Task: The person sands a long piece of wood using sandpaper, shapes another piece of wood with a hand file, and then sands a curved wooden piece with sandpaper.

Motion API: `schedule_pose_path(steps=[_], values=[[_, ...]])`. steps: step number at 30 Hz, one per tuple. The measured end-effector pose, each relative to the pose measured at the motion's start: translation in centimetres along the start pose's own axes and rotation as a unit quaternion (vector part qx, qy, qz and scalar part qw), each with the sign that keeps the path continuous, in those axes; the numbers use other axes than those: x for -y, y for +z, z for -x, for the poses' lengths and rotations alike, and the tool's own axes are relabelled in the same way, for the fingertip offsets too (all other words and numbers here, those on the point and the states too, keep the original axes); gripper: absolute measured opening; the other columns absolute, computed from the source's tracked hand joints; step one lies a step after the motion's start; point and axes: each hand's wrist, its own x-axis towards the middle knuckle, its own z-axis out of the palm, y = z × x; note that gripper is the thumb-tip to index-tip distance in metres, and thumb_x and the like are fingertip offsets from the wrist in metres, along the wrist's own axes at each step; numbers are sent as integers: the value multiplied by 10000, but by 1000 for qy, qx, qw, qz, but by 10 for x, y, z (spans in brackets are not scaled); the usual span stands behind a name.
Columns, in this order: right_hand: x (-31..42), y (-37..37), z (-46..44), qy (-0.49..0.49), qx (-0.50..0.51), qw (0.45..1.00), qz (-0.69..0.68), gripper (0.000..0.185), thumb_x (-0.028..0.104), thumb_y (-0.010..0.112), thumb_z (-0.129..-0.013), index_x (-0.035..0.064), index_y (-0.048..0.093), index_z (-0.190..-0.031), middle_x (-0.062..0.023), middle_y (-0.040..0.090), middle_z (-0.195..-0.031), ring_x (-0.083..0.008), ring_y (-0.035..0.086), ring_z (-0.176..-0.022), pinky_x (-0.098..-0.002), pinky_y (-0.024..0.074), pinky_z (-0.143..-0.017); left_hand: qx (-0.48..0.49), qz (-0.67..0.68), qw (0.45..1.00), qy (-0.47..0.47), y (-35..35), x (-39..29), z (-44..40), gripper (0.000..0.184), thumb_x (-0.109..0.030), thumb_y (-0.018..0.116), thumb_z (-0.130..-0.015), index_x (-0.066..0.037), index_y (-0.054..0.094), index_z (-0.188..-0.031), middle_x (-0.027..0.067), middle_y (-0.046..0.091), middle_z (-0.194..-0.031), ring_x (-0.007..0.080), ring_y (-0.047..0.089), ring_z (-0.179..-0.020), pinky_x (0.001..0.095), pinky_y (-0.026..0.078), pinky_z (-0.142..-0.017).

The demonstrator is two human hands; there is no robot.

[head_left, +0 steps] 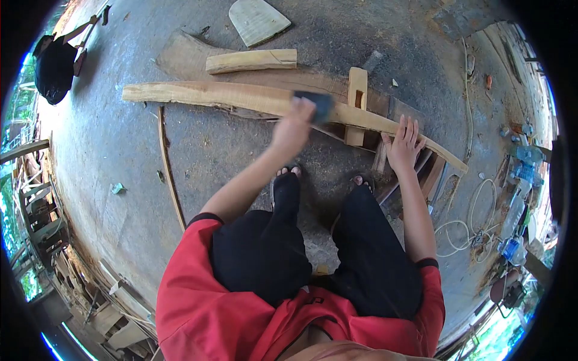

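Work looks partway: the long plank (pixel 198 93) lies across the scene from 10 o'clock to 3 o'clock, its upper face mostly pale and even, while the rough, bark-like edge (pixel 244 112) on its near side, around 11 o'clock, remains raw. Left hand (pixel 293 129), at 12 o'clock, is wrapped around a dark block (pixel 315 107) over the plank's mid-length; both blurred, so can't tell whether block is pressed on the wood or lifted, nor what it is. Right hand (pixel 403 150), between 2 and 3 o'clock, rests palm down on the plank toward its thin end, fingers slightly apart, not clamped on anything. How much of the face is finished: can't judge from here. Plank crosses over a slotted block (pixel 357 77) at 1 o'clock, so it isn't lying flat on the floor (pixel 138 222). Around: short billet (pixel 250 61) and broad board (pixel 186 55) at 11, close behind the plank; pale slab (pixel 257 23) near 12; thin strip (pixel 169 159) at 9; offcuts (pixel 435 175) at 3, crowding the right forearm; cord (pixel 480 239) at 4; plastic bottles (pixel 530 155) at 3, well apart. Likeliest obstructions: slotted block, offcuts, and the feet (pixel 292 171) just below the plank.
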Motion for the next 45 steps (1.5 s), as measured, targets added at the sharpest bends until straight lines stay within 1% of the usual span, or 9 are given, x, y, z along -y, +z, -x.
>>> schedule_pose_path(steps=[6,9,14,19,23,30,32,40,45], values=[[-3,-1,1,-8,-4,1000,6,724,558,386,-849,142,146,-1391,-102,148,-1438,-267,64,-1348,-630,86,-1002,-3,-64,984,163,8,10,14,522,-10,499,-715,-35,442,-1233,166,437,-1280,291,388,-1220,373,316,-1004],[-3,2,0,-14,-9,1000,-7,721,554,383,-852,144,139,-1393,-104,143,-1440,-265,54,-1349,-625,77,-1004,-45,-271,962,-3,-26,69,14,542,-64,490,-755,-92,388,-1286,102,497,-1242,224,458,-1169,533,198,-1015],[-4,2,0,-8,-7,1000,0,720,548,376,-856,139,127,-1394,-106,134,-1443,-263,42,-1350,-622,58,-1005,-137,-365,900,-193,-86,209,28,363,-127,437,-844,-72,484,-1199,109,516,-1225,216,486,-1144,499,243,-1004],[-5,3,0,-20,-24,1000,-2,715,531,391,-858,131,132,-1391,-104,131,-1441,-274,62,-1345,-628,80,-1000,-115,-266,934,-211,-96,186,28,353,-87,478,-804,-91,501,-1156,89,569,-1130,220,520,-1087,433,284,-992],[-2,0,1,-13,-10,1000,15,720,533,384,-859,126,122,-1393,-113,129,-1439,-276,63,-1344,-627,85,-1000,-133,-175,975,3,-35,125,39,460,-27,485,-730,-94,476,-1185,80,547,-1173,201,509,-1109,409,280,-1005],[-3,1,3,-25,-30,999,32,725,522,390,-863,131,95,-1397,-111,122,-1441,-279,58,-1345,-622,99,-1003,-84,-178,980,38,-43,117,49,537,-23,482,-728,-100,435,-1258,81,454,-1298,189,404,-1224,430,231,-1030],[-4,2,2,-29,-29,999,32,721,518,391,-865,132,96,-1397,-109,121,-1441,-279,57,-1345,-623,101,-1002,-107,-213,963,-128,-62,151,50,499,-45,490,-749,-102,451,-1243,82,455,-1295,194,420,-1208,432,236,-1026],[-8,10,1,-42,-55,997,39,713,534,372,-865,135,110,-1394,-121,146,-1431,-288,74,-1342,-625,112,-996,-169,-238,902,-318,-111,243,44,331,-257,399,-910,-94,527,-1168,108,528,-1200,238,501,-1115,457,285,-995],[-8,8,0,-47,-46,997,38,714,537,370,-865,136,107,-1394,-121,151,-1428,-288,77,-1342,-624,111,-996,-124,-13,989,-81,-80,176,41,485,-28,565,-729,-111,499,-1202,94,514,-1219,238,464,-1158,395,283,-1029]])
